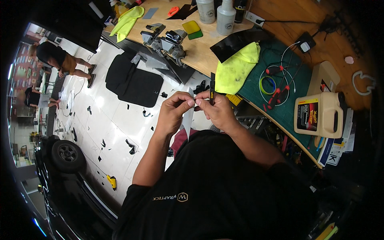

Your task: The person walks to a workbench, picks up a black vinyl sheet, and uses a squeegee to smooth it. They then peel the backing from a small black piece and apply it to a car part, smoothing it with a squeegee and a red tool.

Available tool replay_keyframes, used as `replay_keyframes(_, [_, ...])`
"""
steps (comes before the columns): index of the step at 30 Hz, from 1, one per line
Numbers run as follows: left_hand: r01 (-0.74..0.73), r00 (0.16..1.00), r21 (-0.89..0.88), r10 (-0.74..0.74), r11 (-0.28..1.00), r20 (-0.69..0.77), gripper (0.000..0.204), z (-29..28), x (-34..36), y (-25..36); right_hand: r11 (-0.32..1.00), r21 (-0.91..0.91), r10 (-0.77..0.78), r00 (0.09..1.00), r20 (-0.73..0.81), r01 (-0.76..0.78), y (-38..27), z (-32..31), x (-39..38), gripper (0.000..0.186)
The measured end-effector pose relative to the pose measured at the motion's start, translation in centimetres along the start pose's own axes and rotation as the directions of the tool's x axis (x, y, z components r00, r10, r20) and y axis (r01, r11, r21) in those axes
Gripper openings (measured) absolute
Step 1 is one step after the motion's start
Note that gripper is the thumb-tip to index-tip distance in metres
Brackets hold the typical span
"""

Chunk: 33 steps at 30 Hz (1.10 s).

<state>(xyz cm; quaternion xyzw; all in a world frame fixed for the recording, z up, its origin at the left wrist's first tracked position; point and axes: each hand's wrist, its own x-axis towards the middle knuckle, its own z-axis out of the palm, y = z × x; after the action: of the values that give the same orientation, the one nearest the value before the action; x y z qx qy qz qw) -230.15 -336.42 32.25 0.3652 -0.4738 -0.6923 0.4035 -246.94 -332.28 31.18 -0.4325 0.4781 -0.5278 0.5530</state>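
Note:
In front of my chest, my left hand (pixel 175 112) pinches a thin, pale pointed strip (pixel 187 121) between thumb and forefinger, its long tip hanging down. My right hand (pixel 219 113) meets it there, with thumb and forefinger pressed together at the strip's upper edge. Tucked upright in the right fingers is a slim black utility knife (pixel 212 87) with a small yellow mark. The two hands' fingertips nearly touch. Whatever tiny part lies between the right fingertips is too small to make out.
A wooden bench (pixel 256 34) with a green cutting mat (pixel 256 86) holds yellow cloths, spray bottles (pixel 226 18), red-handled tools (pixel 274 98) and a beige jug (pixel 318 116). Black scraps, a black mat (pixel 134 80) and a yellow tool (pixel 111 182) lie on the floor. A black car (pixel 76 200) and people are at left.

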Motion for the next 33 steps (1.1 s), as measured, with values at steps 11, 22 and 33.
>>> replay_keyframes(11, [0.058, 0.993, -0.059, -0.051, 0.997, 0.102, 0.009, 0.1, 1.9, -0.2, 0.994, -0.109, -0.024, 1.0, 0.009, 0.025, -0.7, -1.4, 0.7, 0.021])
replay_keyframes(22, [0.096, 0.99, -0.05, -0.09, 0.994, 0.108, 0.008, -0.7, 2.2, -0.5, 0.98, -0.193, -0.041, 0.999, 0.007, 0.042, -1.1, -1.0, 1.7, 0.019])
replay_keyframes(33, [0.089, 0.994, -0.05, -0.085, 0.995, 0.072, 0.009, -1.1, 1.8, -0.7, 0.978, -0.197, -0.066, 0.998, 0.022, 0.069, -0.1, -0.7, 1.9, 0.02])
